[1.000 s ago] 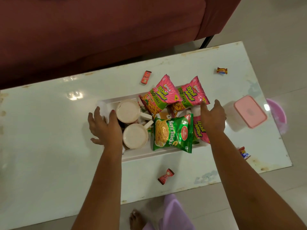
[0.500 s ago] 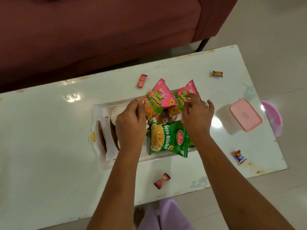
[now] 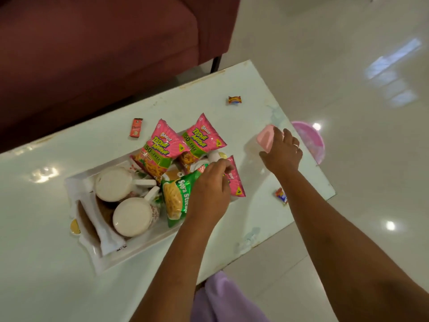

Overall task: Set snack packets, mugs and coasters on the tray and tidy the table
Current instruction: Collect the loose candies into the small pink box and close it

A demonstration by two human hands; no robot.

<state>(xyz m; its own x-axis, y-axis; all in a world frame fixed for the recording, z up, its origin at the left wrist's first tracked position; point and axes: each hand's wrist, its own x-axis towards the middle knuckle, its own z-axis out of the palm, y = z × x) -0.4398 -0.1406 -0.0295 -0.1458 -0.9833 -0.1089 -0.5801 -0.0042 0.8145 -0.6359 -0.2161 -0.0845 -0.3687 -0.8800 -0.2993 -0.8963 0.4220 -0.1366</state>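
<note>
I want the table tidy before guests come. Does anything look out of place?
Yes. Small wrapped sweets lie loose on the white table, off the white tray: a red one beyond the tray, an orange one near the far edge, and a red-blue one beside the right forearm.

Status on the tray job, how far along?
Mostly loaded: both mugs, coasters and the snack packets sit on the tray. In hand: left hand on the green packet, right hand on the pink-lidded container. Left: loose candies on the table, e.g..
</note>
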